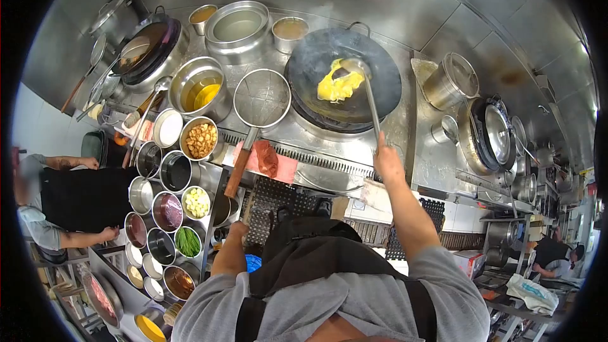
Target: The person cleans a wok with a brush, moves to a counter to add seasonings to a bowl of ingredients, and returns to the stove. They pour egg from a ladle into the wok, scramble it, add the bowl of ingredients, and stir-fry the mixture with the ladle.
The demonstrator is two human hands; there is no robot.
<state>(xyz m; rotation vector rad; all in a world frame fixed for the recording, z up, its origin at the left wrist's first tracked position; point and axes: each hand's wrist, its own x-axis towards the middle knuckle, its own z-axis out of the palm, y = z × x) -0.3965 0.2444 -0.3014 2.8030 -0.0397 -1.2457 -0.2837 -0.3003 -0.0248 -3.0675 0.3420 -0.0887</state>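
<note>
My right hand [388,163] is closed around the handle of a long metal ladle [372,104]. The ladle's bowl rests in a dark wok [310,57], against a yellow, egg-like mass [337,87] that looks partly set. Light steam hangs over the wok. My left hand [238,229] is low by my body, just below the wooden handle [237,174] of a wire strainer [262,99]; its fingers do not show clearly. Beneath the strainer handle, a crumpled red-brown cloth [266,158] lies on a pink cloth [286,169].
Several containers of ingredients stand left, including diced brown pieces [200,140] and chopped greens [188,241]. A pot of yellow oil [204,94] and a large water pot [237,28] sit behind. A co-worker [69,196] stands at far left. Pans [497,126] occupy the right stove.
</note>
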